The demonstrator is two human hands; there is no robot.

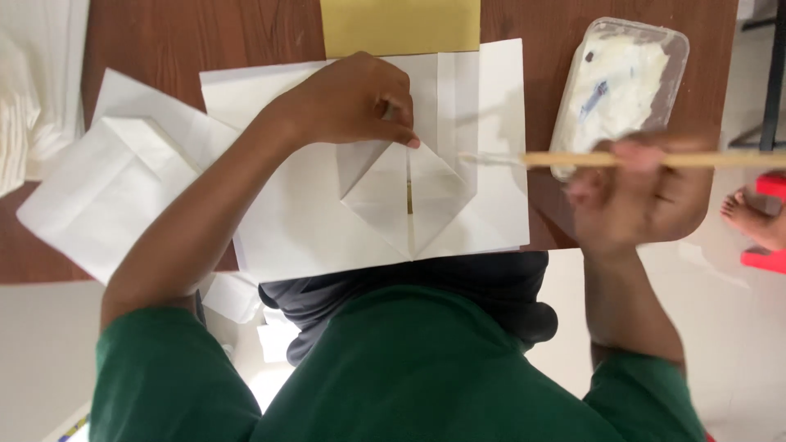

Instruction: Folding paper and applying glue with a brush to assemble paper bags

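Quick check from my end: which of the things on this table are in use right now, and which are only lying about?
In use:
- left hand pressing the white folded paper sheet
- right hand holding the thin wooden stick
- clear plastic tray of white paste, beside the stick

Lying about:
- second folded white sheet, left
- yellow-brown paper, top
- stack of white paper, far left

– What does the person wear?
– A green top with short sleeves; both arms are bare below them; the left hand and right hand wear no gloves; something dark grey lies across the lap.
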